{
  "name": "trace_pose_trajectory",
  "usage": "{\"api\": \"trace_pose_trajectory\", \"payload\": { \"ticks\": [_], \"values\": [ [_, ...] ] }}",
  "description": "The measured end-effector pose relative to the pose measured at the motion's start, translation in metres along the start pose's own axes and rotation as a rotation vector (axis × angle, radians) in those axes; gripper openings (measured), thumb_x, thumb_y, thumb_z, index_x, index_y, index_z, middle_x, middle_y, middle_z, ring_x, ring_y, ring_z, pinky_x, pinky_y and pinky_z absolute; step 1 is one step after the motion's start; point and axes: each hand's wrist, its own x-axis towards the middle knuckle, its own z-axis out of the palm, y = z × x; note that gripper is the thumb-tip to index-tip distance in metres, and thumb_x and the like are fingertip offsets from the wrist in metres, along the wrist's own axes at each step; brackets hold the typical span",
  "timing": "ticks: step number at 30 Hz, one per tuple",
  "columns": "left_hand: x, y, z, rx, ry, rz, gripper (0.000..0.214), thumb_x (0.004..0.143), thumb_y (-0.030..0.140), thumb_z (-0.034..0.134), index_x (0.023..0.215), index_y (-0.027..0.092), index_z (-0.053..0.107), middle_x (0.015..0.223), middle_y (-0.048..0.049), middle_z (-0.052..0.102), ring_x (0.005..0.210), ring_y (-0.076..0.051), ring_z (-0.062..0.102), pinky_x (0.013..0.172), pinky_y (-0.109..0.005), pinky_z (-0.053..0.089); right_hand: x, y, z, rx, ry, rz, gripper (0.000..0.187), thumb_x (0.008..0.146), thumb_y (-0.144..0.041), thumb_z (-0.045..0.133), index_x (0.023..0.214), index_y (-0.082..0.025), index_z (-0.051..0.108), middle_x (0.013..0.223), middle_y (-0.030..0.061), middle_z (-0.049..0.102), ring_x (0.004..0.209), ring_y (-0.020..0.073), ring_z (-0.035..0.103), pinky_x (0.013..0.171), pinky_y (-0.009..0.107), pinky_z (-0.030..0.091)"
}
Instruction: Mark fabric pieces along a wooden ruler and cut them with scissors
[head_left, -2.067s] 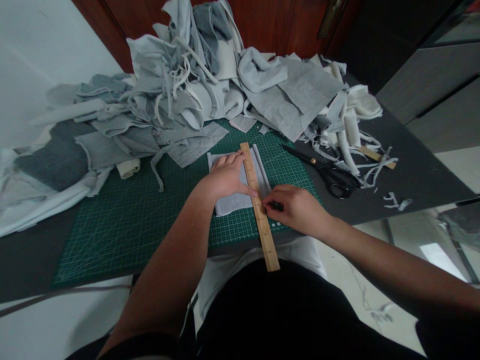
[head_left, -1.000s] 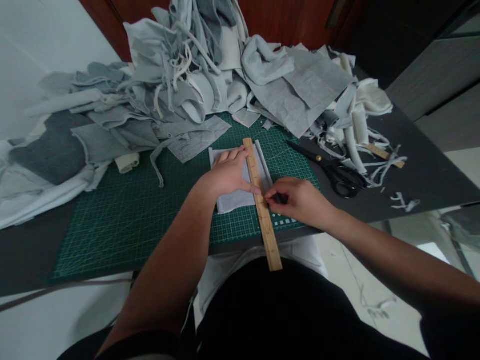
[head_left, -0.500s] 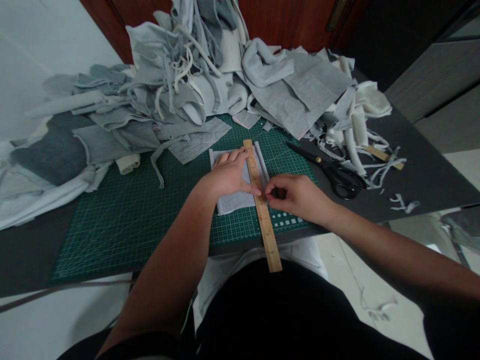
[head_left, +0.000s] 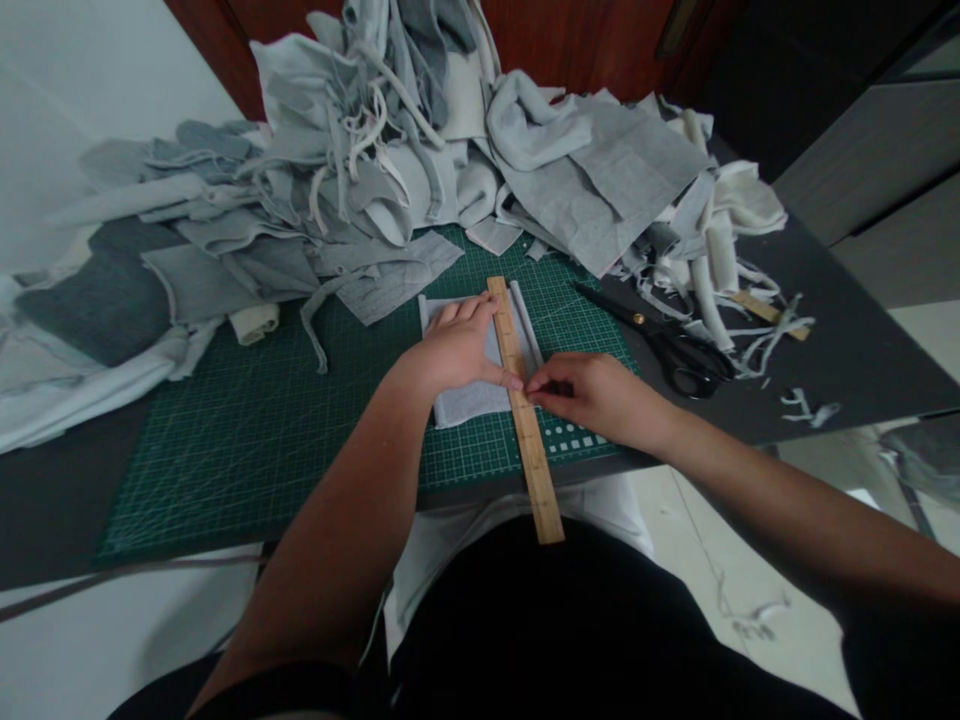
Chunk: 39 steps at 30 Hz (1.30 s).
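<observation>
A small light grey fabric piece lies on the green cutting mat, its side edges curling up. Across its right part runs a wooden ruler, whose near end juts out past the table edge. My left hand lies flat on the fabric, fingers stretched, with fingertips and thumb pressing on the ruler. Beside the ruler's right edge, near the thumb, my right hand pinches thumb and forefinger together. What sits between those fingertips is too small to make out.
Black-handled scissors lie to the right, blades toward the mat. A large heap of grey and white fabric scraps fills the back. Cut strips cover another short wooden piece on the dark table. A red-brown wooden surface stands behind.
My right fingertips have shifted slightly leftward, closer to the ruler's edge and my left thumb. The left hand, ruler and fabric keep their places.
</observation>
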Motion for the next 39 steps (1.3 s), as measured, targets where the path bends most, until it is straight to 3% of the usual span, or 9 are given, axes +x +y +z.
{"api": "trace_pose_trajectory", "payload": {
  "ticks": [12,17,23,31,39],
  "values": [
    [-0.001,0.003,-0.002,0.01,-0.017,-0.022,0.135,0.058,0.076,0.081,0.164,0.014,0.025,0.173,-0.0184,0.024,0.158,-0.04,0.025,0.128,-0.046,0.023,0.001,0.005,-0.001,0.019,0.029,0.078,0.004,0.089,-0.02,0.078,0.092,-0.022,0.081,0.091,0.0014,0.079,0.082,0.0163,0.072,0.076,0.029,0.051],
    [-0.002,0.002,-0.002,0.007,-0.015,-0.022,0.134,0.059,0.078,0.08,0.165,0.019,0.023,0.174,-0.0161,0.025,0.157,-0.04,0.026,0.127,-0.047,0.025,0.003,0.009,-0.004,0.04,-0.03,0.017,0.007,0.091,-0.02,0.075,0.094,-0.022,0.081,0.089,0.0003,0.077,0.077,0.0137,0.068,0.072,0.027,0.048],
    [-0.002,0.003,-0.002,0.007,-0.016,-0.028,0.136,0.058,0.078,0.08,0.164,0.016,0.023,0.174,-0.0187,0.023,0.157,-0.042,0.024,0.127,-0.048,0.024,0.006,0.012,-0.012,0.062,-0.11,0.014,0.005,0.09,-0.022,0.075,0.092,-0.022,0.08,0.084,-0.0011,0.074,0.073,0.0135,0.065,0.069,0.027,0.045],
    [-0.001,0.001,0.0,0.008,-0.013,-0.018,0.133,0.058,0.074,0.083,0.163,0.015,0.026,0.173,-0.0186,0.025,0.157,-0.04,0.026,0.127,-0.047,0.025,0.018,0.022,-0.017,0.169,-0.171,-0.11,0.01,0.092,-0.027,0.073,0.094,-0.023,0.082,0.089,0.0016,0.076,0.085,0.0166,0.07,0.078,0.028,0.048],
    [0.001,-0.002,0.003,-0.013,0.014,-0.001,0.131,0.057,0.074,0.084,0.162,0.02,0.028,0.173,-0.0171,0.027,0.156,-0.04,0.028,0.126,-0.048,0.026,0.027,0.029,-0.019,0.219,-0.215,-0.111,0.011,0.091,-0.029,0.073,0.093,-0.023,0.082,0.091,0.0017,0.076,0.085,0.0171,0.07,0.08,0.03,0.048]
  ]
}}
